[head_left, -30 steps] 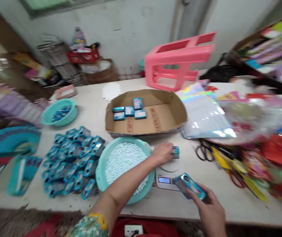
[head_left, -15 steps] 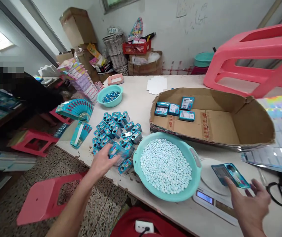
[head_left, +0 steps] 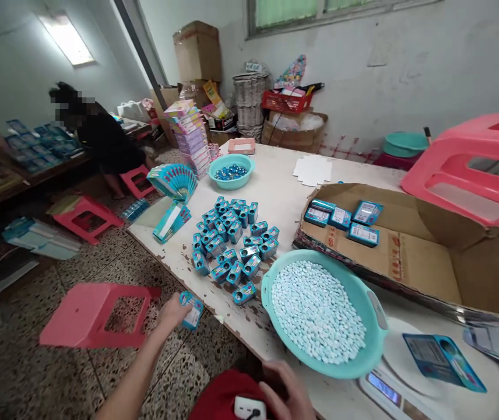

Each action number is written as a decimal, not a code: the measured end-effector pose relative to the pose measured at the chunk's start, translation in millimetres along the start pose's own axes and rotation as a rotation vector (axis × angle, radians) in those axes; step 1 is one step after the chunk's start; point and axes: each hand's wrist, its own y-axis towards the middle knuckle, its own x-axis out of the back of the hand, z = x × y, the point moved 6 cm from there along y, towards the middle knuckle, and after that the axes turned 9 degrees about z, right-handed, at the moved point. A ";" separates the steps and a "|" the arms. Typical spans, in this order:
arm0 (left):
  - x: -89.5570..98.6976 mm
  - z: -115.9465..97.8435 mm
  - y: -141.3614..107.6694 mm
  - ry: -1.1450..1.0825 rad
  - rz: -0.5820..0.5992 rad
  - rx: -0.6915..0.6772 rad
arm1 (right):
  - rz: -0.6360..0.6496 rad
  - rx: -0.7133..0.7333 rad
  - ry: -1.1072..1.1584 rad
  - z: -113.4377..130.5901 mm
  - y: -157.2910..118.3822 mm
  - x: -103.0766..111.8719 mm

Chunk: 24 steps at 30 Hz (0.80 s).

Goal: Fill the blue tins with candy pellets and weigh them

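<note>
My left hand [head_left: 174, 313] is closed on a small blue box [head_left: 192, 311] just off the table's front edge, over the floor. My right hand [head_left: 288, 392] is slightly blurred above my lap, fingers apart and with nothing seen in them. It is nearest to the turquoise basin [head_left: 271, 312] of pale mint-like tablets [head_left: 317, 309]. Several more blue boxes [head_left: 234, 232], each with a round hole in the end, stand grouped on the table. A flat blue pack [head_left: 445, 360] rests on the white digital scale [head_left: 400, 402].
An open cardboard box [head_left: 424, 251] holds several blue packs [head_left: 364, 233]. Behind are a smaller turquoise basin [head_left: 231, 182] of blue items and fanned blue cartons [head_left: 173, 181]. A pink stool [head_left: 77, 318] stands below left. A person in dark clothing [head_left: 105, 137] sits at another table.
My left hand has drawn a blue box from the group toward me, past the table edge. My right hand has left the pack on the scale and moved to my lap. The view has turned left.
</note>
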 end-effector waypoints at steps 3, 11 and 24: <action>9.6 2.7 4.5 -0.021 -0.049 0.033 | 0.136 -0.161 0.180 -26.3 23.7 -46.0; 81.0 -10.3 90.4 -0.052 -0.171 0.015 | -0.246 -0.274 0.272 -76.4 108.4 -71.0; 104.4 -5.9 192.2 -0.642 -0.161 -0.582 | -0.320 -0.330 0.356 -74.6 198.8 -94.7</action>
